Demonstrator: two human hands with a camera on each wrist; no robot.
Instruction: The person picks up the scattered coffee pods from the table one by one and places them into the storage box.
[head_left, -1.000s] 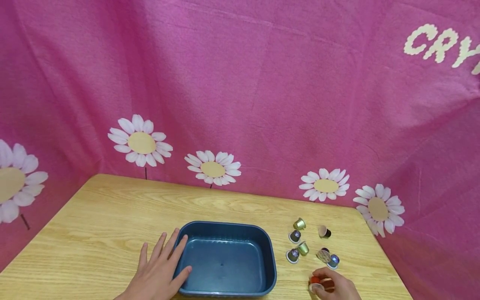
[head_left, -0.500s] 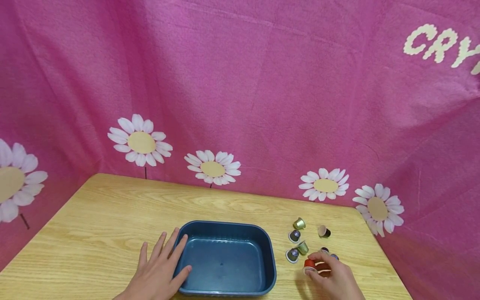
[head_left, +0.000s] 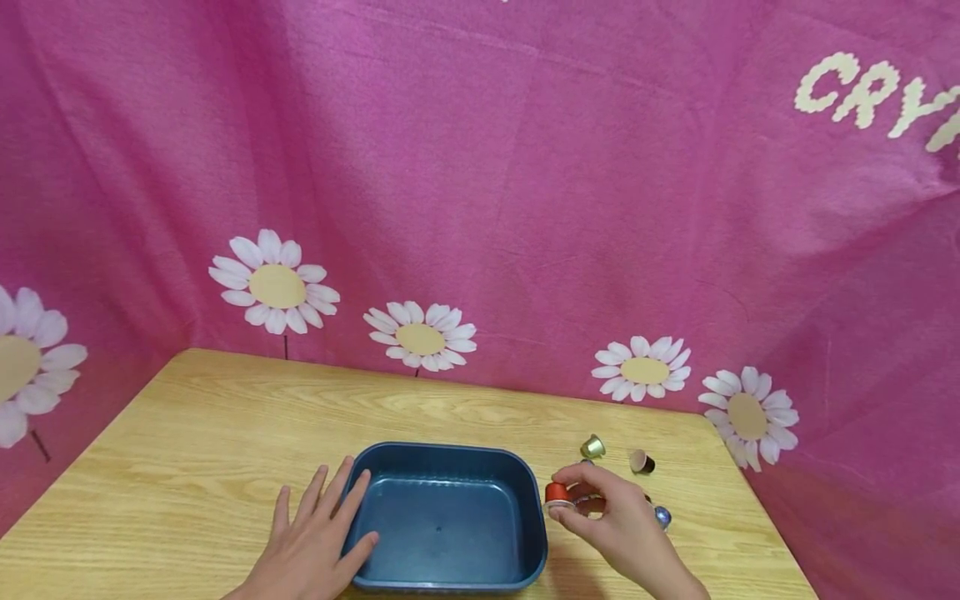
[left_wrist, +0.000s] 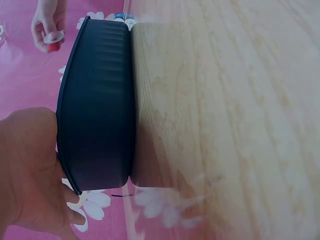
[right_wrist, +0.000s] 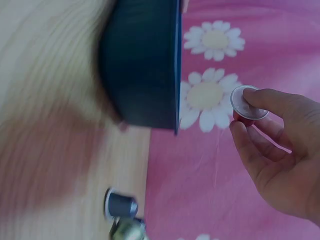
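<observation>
A dark blue rectangular tub with nothing in it stands at the table's front middle. My left hand rests on its left rim with fingers spread and straight; the left wrist view shows the palm against the tub's edge. Between thumb and fingertips my right hand pinches a red coffee capsule, raised off the table just beyond the tub's right rim. In the right wrist view the capsule's pale foil lid faces the camera, thumb pressed on it.
Right of the tub lie other coffee capsules: a gold one, a black one with a pale lid and a blue one. More are partly hidden behind my right hand. A pink curtain with daisies hangs behind the wooden table.
My right hand has lifted the red capsule from the table and carried it left, up to the tub's right side. The left hand stays on the rim. The head view has shifted slightly.
</observation>
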